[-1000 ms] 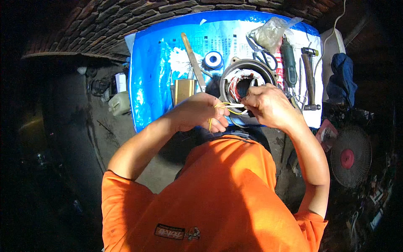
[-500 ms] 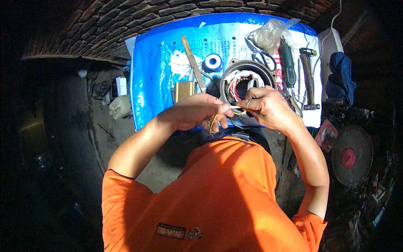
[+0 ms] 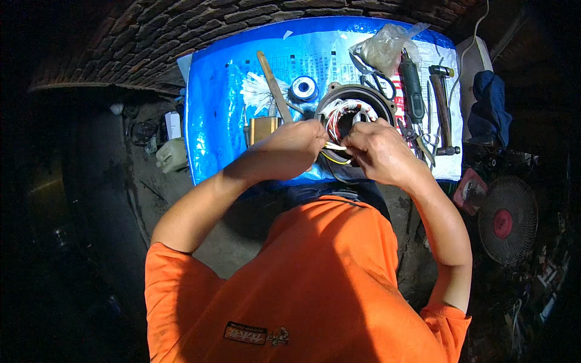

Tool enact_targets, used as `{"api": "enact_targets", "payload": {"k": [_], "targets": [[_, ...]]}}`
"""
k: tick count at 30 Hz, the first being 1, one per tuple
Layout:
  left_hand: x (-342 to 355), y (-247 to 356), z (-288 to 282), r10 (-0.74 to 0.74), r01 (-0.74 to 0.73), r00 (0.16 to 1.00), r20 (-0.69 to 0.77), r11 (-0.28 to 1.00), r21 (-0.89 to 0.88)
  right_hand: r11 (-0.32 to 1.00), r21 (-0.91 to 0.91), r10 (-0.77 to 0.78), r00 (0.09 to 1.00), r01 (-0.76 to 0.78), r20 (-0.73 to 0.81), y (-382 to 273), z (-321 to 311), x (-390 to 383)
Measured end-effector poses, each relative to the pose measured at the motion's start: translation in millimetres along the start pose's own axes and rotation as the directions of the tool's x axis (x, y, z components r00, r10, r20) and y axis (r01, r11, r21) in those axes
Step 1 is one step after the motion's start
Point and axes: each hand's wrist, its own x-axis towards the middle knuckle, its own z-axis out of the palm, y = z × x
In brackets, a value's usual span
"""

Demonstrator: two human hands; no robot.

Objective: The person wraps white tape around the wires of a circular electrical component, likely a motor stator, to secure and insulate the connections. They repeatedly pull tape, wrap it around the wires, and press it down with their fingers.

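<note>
A round metal motor housing (image 3: 354,92) stands on the blue and white sheet, with red wire windings (image 3: 334,124) and white ties inside it. At its near left rim, my left hand (image 3: 295,150) is closed, its fingers pinched together on a wire end and seen mostly from the back. Close to its right, my right hand (image 3: 386,152) pinches a thin white sleeve (image 3: 336,146) that spans the gap between both hands. A yellow wire (image 3: 334,160) loops below the sleeve, along the housing's near edge. The fingertips of my left hand are partly hidden.
Left of the housing lie a blue-rimmed spool (image 3: 303,89), a wooden stick (image 3: 274,86), a bundle of white strips (image 3: 257,92) and a tan box (image 3: 265,129). To the right are black-handled scissors (image 3: 387,85), a green power tool (image 3: 413,94) and a hammer (image 3: 445,112). A fan (image 3: 507,221) stands lower right.
My left hand has turned over and moved up, its fingers now closed near the housing. The yellow wire that hung from it now loops below the sleeve. My right hand has barely moved.
</note>
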Motion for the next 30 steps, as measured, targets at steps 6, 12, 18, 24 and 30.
{"api": "enact_targets", "payload": {"k": [6,12,18,24,30], "targets": [[25.0,-10.8,-15.4,0.096,-0.096,0.994,0.049,0.995,0.007,0.997,-0.024,0.073,0.996,-0.074,-0.048,-5.0,-1.3,2.5],[33.3,-6.5,-20.7,0.001,0.006,0.983,0.182,0.999,-0.039,0.998,-0.057,-0.001,0.999,0.004,0.050,-24.5,-19.6,-10.6],[37.3,-2.9,-27.6,-0.120,0.172,0.956,0.266,0.968,-0.182,0.999,0.019,-0.030,0.999,0.029,0.029,-21.0,-12.9,-10.0],[39.3,3.3,-23.8,-0.081,0.100,0.974,0.210,0.992,-0.082,0.873,0.425,0.291,0.955,-0.240,-0.058,-7.1,-24.6,-10.0],[50.8,6.8,-35.1,-0.084,0.136,0.947,0.311,0.979,-0.150,0.626,0.638,0.484,0.865,-0.448,0.133,6.4,-35.4,0.8]]}}
